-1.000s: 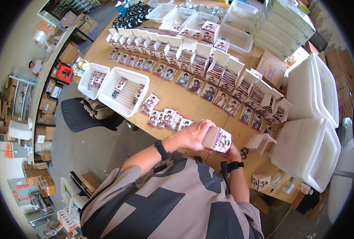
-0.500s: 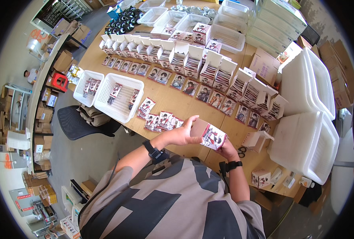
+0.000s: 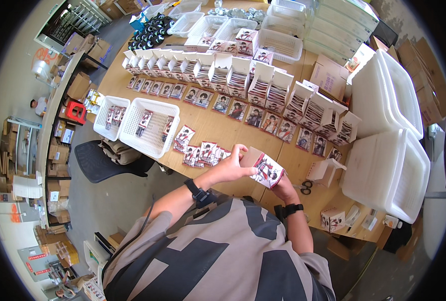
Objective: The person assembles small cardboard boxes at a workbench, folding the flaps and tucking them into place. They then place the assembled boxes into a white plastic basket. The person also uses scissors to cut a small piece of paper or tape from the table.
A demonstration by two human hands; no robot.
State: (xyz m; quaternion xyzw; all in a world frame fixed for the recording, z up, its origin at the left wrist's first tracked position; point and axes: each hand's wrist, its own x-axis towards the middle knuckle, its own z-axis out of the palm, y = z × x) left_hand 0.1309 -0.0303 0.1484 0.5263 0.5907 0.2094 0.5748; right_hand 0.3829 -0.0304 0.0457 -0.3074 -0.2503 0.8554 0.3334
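The white, maroon-edged cardboard box has turned to show more printed face, my left hand and right hand gripping it above the pale wooden table; this reorienting, I judge, next wants steady support.

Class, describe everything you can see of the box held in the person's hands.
The box is small and looks like thin card. One face shows printed figures on white, with dark red along its edge; the side toward the left is plain and pale brownish. It is tilted, held up near the table's near edge. The left hand grips its left side, the right hand its lower right. Whether it is open cannot be told.
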